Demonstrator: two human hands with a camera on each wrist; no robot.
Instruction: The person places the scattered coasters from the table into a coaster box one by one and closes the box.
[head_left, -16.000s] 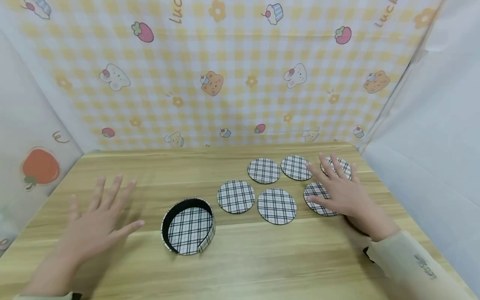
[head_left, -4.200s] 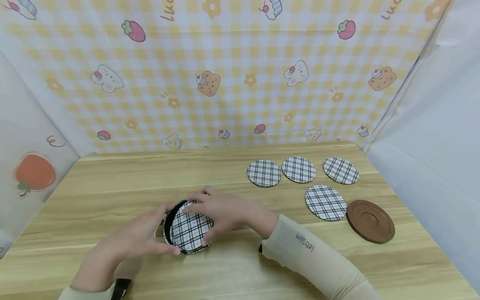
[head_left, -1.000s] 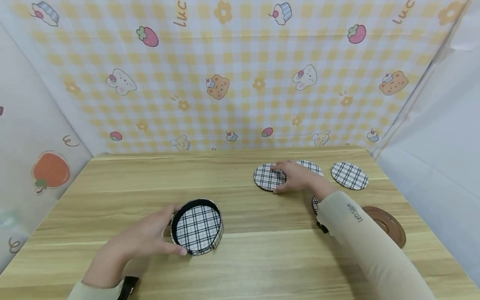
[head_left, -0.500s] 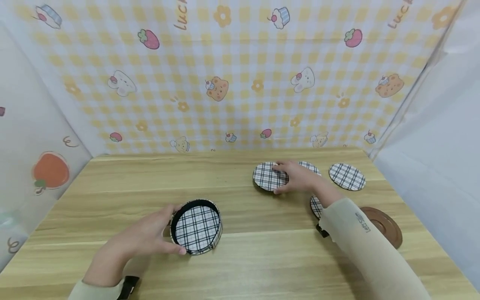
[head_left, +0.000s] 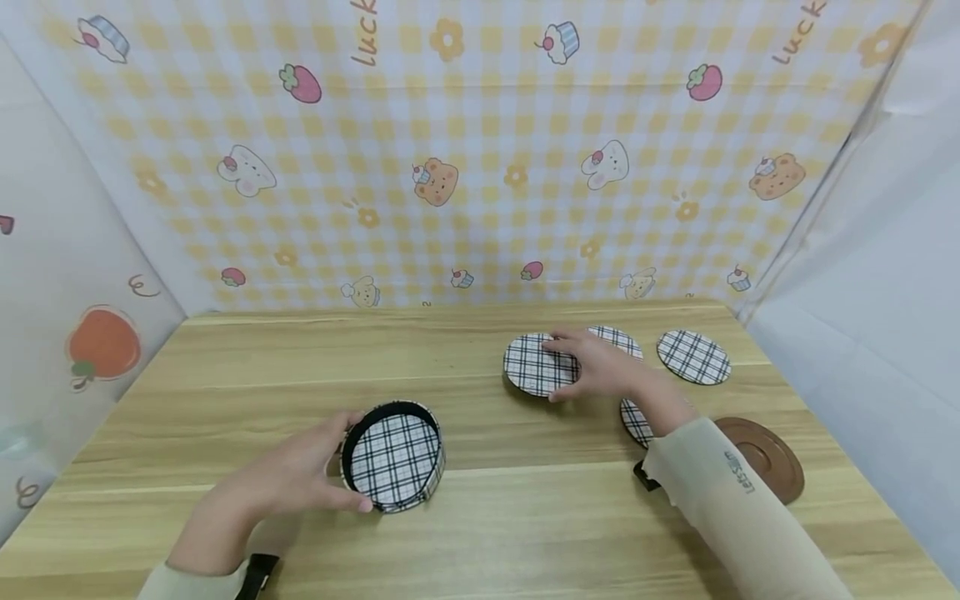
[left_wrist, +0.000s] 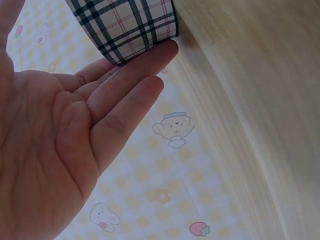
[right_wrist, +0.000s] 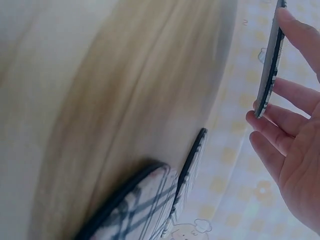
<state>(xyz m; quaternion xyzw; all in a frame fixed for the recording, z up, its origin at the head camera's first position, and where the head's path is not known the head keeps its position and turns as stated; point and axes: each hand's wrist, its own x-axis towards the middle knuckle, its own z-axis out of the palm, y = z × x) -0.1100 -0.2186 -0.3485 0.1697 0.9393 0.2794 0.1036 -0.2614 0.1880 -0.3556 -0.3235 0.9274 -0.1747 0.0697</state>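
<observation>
My left hand [head_left: 288, 479] holds the left side of a round plaid coaster holder [head_left: 437, 475], thumb at the front and fingers behind. In the left wrist view, the fingers [left_wrist: 132, 75] lie against the holder's plaid wall [left_wrist: 132, 25]. A plaid coaster [head_left: 395, 458] lies inside it, face up. Farther right, my right hand [head_left: 600, 367] grips a plaid coaster [head_left: 534, 365] by its edge, slightly above the table. The right wrist view shows that coaster [right_wrist: 270, 70] edge-on between thumb and fingers, apart from the wood.
Behind the right hand lies a partly covered coaster [head_left: 618, 337], with another coaster [head_left: 693, 357] to its right. The right forearm partly hides one more coaster [head_left: 636, 423] and a brown round wooden piece [head_left: 776, 462]. A patterned cloth [head_left: 480, 167] stands behind the table.
Since one second ago the right hand has lifted the coaster off the table. The left hand stays at the holder. Earlier, two nearer coasters lay on the table beside the holder; that spot now shows bare wood.
</observation>
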